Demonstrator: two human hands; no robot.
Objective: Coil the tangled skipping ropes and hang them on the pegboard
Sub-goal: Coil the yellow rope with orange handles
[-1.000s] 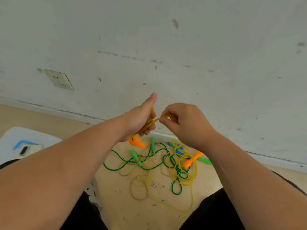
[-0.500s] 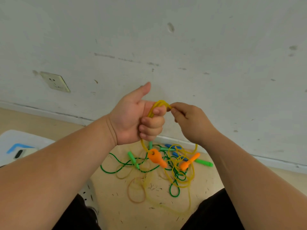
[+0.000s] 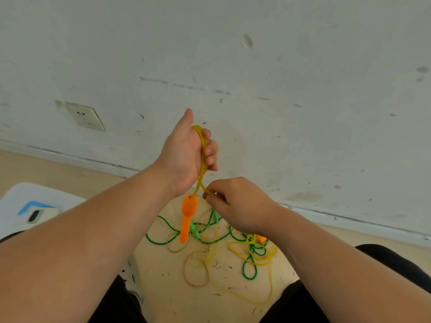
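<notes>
The right hand (image 3: 238,203) pinches the yellow rope (image 3: 203,157) just below the left hand (image 3: 186,155), which grips its gathered loops, orange handle (image 3: 187,217) dangling. Light, limp cord, probably best held by the bunch. Its remainder tangles with the green rope (image 3: 159,243) on the floor (image 3: 163,287), near its wall edge.

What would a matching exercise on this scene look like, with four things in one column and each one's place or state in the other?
Things:
1. left hand
2. right hand
3. green rope
4. wall socket

Places or states:
A. lies tangled on the floor
B. grips loops of yellow rope, held high
C. set in the wall, far left
D. pinches one yellow strand, lower down

Pairs: 1-B, 2-D, 3-A, 4-C.
</notes>
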